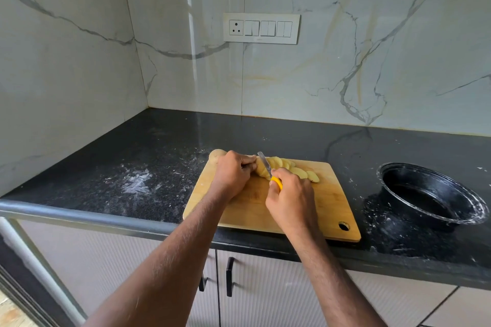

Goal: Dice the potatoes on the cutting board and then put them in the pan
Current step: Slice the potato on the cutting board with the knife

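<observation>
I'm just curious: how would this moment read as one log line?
left hand holds potato | right hand slicing, knife | pan empty

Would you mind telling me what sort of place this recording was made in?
Most likely a home kitchen: a dark stone countertop over cabinet doors, a marble-look backsplash with a switch panel, and a wooden cutting board with a potato being sliced beside a black pan.

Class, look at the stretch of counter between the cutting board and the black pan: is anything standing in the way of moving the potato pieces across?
Nothing visible does. The potato slices lie on the cutting board; only bare, powder-smeared counter separates it from the pan.
</observation>
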Available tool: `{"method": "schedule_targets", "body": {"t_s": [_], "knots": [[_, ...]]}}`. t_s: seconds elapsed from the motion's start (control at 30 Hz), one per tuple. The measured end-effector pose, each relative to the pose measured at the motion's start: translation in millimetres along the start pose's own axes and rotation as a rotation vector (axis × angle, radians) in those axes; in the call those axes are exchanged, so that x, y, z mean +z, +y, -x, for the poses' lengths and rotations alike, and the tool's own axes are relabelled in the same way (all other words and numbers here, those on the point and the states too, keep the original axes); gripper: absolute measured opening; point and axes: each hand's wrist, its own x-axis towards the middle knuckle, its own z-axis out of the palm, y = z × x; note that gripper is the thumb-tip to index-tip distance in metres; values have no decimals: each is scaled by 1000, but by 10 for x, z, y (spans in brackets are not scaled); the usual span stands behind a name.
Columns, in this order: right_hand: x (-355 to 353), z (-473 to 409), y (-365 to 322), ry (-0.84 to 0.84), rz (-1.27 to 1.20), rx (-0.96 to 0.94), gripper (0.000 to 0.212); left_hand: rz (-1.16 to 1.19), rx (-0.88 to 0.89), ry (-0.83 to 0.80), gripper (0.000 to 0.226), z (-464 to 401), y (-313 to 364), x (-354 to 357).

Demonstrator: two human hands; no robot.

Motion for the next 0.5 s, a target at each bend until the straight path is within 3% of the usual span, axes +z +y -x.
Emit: {"method": "schedule_targets", "body": {"t_s": [0.5], "knots": [[68,-43,-144,-9,34,-13,31,71,-15,0,18,-8,-62,-24]]}}
